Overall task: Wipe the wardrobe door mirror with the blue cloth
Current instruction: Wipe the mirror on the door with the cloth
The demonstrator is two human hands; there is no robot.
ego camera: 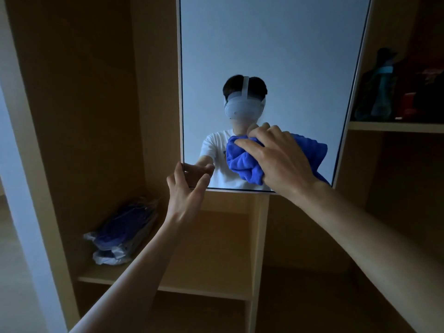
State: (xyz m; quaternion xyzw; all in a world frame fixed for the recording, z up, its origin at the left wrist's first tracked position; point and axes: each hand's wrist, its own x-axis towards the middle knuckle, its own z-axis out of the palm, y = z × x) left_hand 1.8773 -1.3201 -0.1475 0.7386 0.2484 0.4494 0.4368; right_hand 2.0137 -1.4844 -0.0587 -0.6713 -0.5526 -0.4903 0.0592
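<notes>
Where the blue cloth (242, 162) sits: against the lower right part of the mirror (264, 44), just above its bottom edge.
Cloth's look: deep, bright blue with a soft towel-like nap, crumpled into a thick wad with rounded folds. One looser flap spreads out to the right behind the hand.
Right hand (281, 157): fingers curl over the top of the wad and grip it, with the back of the hand facing the camera.
Left hand (185, 191): at the mirror's lower left corner, holding nothing. The thumb lies along the left edge and the fingers are spread, nearly straight, across the glass.
Mirror surface: tall pane with a thin dark border, set in the pale wardrobe door (354, 92). It shows a plain grey-blue wall and the reflection (216, 150) of a person in a white T-shirt and a white headset.
Left shelf (204, 248): light wood, carrying a plastic-wrapped bundle (122, 231) of dark blue fabric, well apart from the hands.
Right shelf (396, 127): dim, with a dark bottle (382, 92) with a teal band and other items too dark to make out.
</notes>
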